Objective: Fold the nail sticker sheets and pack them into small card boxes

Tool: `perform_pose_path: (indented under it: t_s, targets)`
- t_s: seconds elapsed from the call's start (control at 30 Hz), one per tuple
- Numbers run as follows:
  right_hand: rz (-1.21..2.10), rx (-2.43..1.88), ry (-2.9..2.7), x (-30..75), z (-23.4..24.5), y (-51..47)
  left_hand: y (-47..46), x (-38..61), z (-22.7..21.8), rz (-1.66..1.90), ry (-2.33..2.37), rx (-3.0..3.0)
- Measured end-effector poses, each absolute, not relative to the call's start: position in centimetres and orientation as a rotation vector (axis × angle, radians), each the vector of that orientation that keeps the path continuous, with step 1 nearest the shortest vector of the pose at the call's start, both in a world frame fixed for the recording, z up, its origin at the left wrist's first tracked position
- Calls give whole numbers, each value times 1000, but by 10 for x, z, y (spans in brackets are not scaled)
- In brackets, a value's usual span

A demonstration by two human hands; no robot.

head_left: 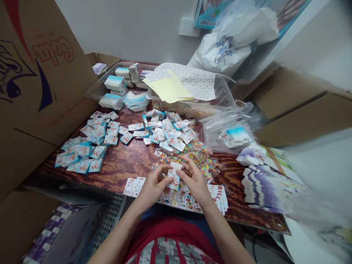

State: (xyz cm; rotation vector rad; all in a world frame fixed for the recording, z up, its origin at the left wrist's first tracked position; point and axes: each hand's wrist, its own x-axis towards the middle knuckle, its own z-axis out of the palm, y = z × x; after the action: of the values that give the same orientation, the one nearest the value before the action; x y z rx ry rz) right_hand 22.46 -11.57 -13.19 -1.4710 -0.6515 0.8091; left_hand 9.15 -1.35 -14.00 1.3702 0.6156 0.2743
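Between both hands, over the table's front edge, is a small white and blue paper box (173,179) with a red hand print and a raised white flap. My left hand (154,183) is closed on its left side, thumb across the front. My right hand (194,179) pinches it near the flap at the upper right. Beneath the hands lie sticker sheets (192,203) with small coloured pictures, partly covered by my hands. Just beyond, small clear packets of coloured beads (202,157) are heaped. A pile of similar small boxes (167,130), some with flaps up, lies behind them.
Another pile of small boxes (88,146) lies left. Clear plastic trays (95,90) at the back hold stacked flat boxes, with yellow paper (170,88) on top. Purple-white flat cartons (261,187) lie right. Large cardboard boxes (41,73) flank the wooden table (118,165).
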Motion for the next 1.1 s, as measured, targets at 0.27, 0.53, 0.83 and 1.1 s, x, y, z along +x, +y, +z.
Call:
perform_pose_path:
  t_s: [0.27, 0.53, 0.83, 1.1]
  targets:
    - [886, -1497, -701, 228, -131, -120, -17, 90, -142, 279, 659, 1429]
    - [859, -1486, -547, 228, -133, -118, -22, 88, -143, 289, 638, 1459]
    - [723, -1571, -803, 211, -138, -129, -24, 85, -145, 303, 604, 1500]
    - [947, -1571, -667, 215, -150, -129, 25, 60, -137, 629, 848, 1841]
